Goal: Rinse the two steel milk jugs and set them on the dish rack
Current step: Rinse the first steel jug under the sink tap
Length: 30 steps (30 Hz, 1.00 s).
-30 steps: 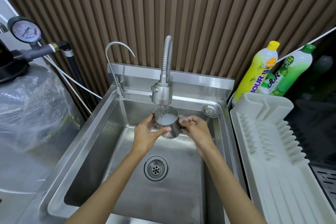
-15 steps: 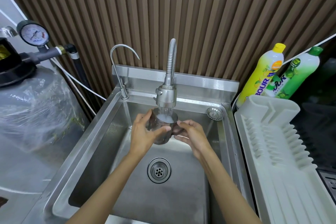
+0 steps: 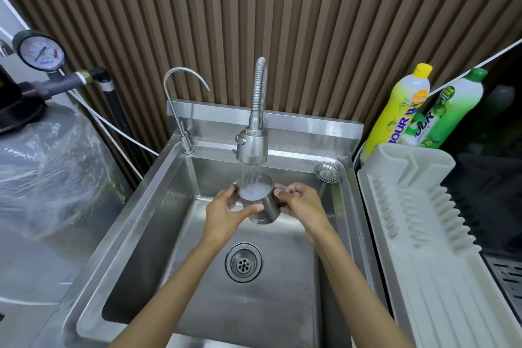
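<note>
A steel milk jug (image 3: 262, 200) is held upright under the running spray tap (image 3: 252, 147), above the steel sink (image 3: 147, 215). Water pours into it and cloudy water fills it near the rim. My left hand (image 3: 226, 212) wraps the jug's left side, thumb across the front. My right hand (image 3: 299, 203) grips its right side, where the handle is hidden by the fingers. The white dish rack (image 3: 418, 223) lies to the right of the sink, with nothing on it. Only one jug is in view.
A thin gooseneck tap (image 3: 180, 110) stands at the sink's back left. The drain (image 3: 243, 262) is below my hands. Two detergent bottles, yellow (image 3: 395, 113) and green (image 3: 443, 113), stand behind the rack. A plastic-wrapped tank (image 3: 48, 175) with a pressure gauge (image 3: 39, 51) is on the left.
The jug was tilted close up under the spray head half a second ago; now it sits lower and upright, filling with water. Both hands keep their hold.
</note>
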Available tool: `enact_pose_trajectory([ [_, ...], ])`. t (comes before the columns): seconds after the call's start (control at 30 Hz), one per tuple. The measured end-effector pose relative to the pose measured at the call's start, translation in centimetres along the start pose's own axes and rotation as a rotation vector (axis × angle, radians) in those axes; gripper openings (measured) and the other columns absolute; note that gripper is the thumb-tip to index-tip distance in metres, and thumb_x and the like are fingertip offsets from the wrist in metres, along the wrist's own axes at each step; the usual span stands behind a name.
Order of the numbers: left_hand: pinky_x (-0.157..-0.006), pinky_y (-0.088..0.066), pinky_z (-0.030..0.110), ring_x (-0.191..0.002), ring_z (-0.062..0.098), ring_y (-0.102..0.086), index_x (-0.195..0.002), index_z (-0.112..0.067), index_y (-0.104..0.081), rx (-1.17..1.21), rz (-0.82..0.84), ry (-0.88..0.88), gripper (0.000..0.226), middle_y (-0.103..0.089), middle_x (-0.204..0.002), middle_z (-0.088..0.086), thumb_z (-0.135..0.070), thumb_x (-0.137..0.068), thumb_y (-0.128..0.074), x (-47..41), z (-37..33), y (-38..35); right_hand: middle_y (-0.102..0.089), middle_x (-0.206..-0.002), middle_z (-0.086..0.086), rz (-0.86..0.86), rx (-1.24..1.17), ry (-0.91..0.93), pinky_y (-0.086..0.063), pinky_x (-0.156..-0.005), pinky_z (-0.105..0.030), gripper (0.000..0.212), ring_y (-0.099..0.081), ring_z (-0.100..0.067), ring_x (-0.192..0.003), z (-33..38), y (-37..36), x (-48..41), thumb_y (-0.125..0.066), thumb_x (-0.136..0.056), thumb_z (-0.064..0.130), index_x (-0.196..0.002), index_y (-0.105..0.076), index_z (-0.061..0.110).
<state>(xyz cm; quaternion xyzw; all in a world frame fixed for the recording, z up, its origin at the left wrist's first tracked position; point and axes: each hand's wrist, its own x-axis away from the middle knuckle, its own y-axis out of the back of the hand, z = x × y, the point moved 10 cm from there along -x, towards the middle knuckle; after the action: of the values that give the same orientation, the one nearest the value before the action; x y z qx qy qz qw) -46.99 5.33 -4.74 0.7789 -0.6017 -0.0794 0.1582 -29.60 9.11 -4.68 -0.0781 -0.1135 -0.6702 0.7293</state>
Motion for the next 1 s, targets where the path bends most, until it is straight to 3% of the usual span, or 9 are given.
enact_pose_trajectory([
  [0.07, -0.078, -0.044, 0.0, -0.103, 0.014, -0.065, -0.113, -0.011, -0.062, 0.068, -0.004, 0.007, 0.06, -0.069, -0.111, 0.009, -0.012, -0.058, -0.085, -0.4, 0.0, -0.2, -0.065, -0.117, -0.003, 0.016, -0.043, 0.033, -0.047, -0.101, -0.043, 0.023, -0.062, -0.019, -0.109, 0.0, -0.3, 0.0, -0.06, -0.083, 0.007, -0.067, -0.045, 0.012],
  [0.17, -0.085, -0.047, 0.009, -0.107, 0.02, -0.064, -0.112, -0.015, -0.059, 0.113, -0.031, -0.046, 0.064, -0.066, -0.112, 0.011, -0.004, -0.055, -0.085, -0.7, -0.9, 0.0, -0.059, -0.129, -0.006, 0.04, -0.14, 0.061, -0.046, -0.101, -0.044, 0.026, -0.059, -0.02, -0.113, 0.0, -1.0, 0.0, -0.054, -0.088, 0.003, -0.067, -0.042, 0.013],
  [0.23, -0.09, -0.046, 0.022, -0.105, 0.022, -0.063, -0.111, -0.025, -0.058, 0.113, -0.067, -0.095, 0.068, -0.062, -0.106, 0.006, -0.012, -0.049, -0.084, -0.6, -1.7, 0.7, -0.057, -0.128, -0.006, 0.076, -0.199, 0.062, -0.052, -0.088, -0.029, 0.028, -0.061, -0.013, -0.104, 0.4, -1.6, 0.4, -0.049, -0.091, 0.0, -0.067, -0.04, 0.012],
  [0.3, -0.091, -0.043, 0.024, -0.104, 0.019, -0.059, -0.117, -0.026, -0.057, 0.049, -0.093, -0.134, 0.073, -0.058, -0.104, 0.002, -0.016, -0.05, -0.085, -0.4, -2.5, 1.4, -0.056, -0.123, -0.003, 0.119, -0.237, 0.046, -0.052, -0.076, -0.019, 0.029, -0.062, -0.007, -0.095, 0.4, -2.2, 0.5, -0.047, -0.092, 0.0, -0.067, -0.039, 0.012],
  [0.43, -0.087, -0.036, 0.016, -0.101, 0.011, -0.051, -0.132, -0.022, -0.049, -0.057, -0.115, -0.163, 0.081, -0.049, -0.106, 0.003, -0.012, -0.06, -0.084, -0.1, -3.5, 2.2, -0.054, -0.13, -0.012, 0.16, -0.318, -0.03, -0.048, -0.095, -0.032, 0.027, -0.059, -0.022, -0.102, -0.8, -3.1, 0.2, -0.047, -0.092, 0.003, -0.068, -0.041, 0.011],
  [0.5, -0.08, -0.033, 0.005, -0.097, 0.01, -0.049, -0.132, -0.025, -0.048, -0.08, -0.12, -0.161, 0.081, -0.046, -0.103, 0.003, -0.016, -0.06, -0.084, 0.0, -3.6, 2.5, -0.059, -0.121, -0.018, 0.157, -0.304, -0.063, -0.048, -0.096, -0.035, 0.024, -0.06, -0.022, -0.093, -1.3, -3.2, 0.1, -0.048, -0.092, 0.006, -0.07, -0.043, 0.012],
  [0.63, -0.069, -0.032, -0.008, -0.092, 0.015, -0.052, -0.128, -0.024, -0.054, -0.127, -0.147, -0.141, 0.076, -0.046, -0.098, 0.007, -0.028, -0.059, -0.085, 0.2, -3.1, 3.1, -0.061, -0.083, -0.013, 0.144, -0.225, -0.094, -0.053, -0.082, -0.032, 0.019, -0.06, -0.025, -0.082, -1.5, -3.0, 0.2, -0.052, -0.092, 0.014, -0.074, -0.048, 0.012],
  [0.83, -0.084, -0.04, 0.019, -0.094, 0.015, -0.058, -0.127, -0.021, -0.056, -0.142, -0.128, -0.075, 0.08, -0.054, -0.104, 0.008, -0.042, -0.055, -0.084, 0.5, -2.1, 2.8, -0.062, -0.083, -0.015, 0.113, -0.117, -0.096, -0.057, -0.073, -0.031, 0.016, -0.061, -0.025, -0.078, -1.3, -2.2, 0.4, -0.057, -0.089, 0.017, -0.077, -0.051, 0.011],
  [1.0, -0.083, -0.038, 0.02, -0.089, 0.012, -0.058, -0.123, -0.027, -0.059, -0.097, -0.108, -0.067, 0.1, -0.055, -0.1, 0.005, -0.069, -0.032, -0.063, 0.7, -2.2, 2.2, -0.06, -0.084, -0.017, 0.081, -0.089, -0.097, -0.056, -0.072, -0.03, 0.015, -0.059, -0.025, -0.079, -1.2, -1.3, 0.3, -0.059, -0.088, 0.018, -0.077, -0.052, 0.011],
])
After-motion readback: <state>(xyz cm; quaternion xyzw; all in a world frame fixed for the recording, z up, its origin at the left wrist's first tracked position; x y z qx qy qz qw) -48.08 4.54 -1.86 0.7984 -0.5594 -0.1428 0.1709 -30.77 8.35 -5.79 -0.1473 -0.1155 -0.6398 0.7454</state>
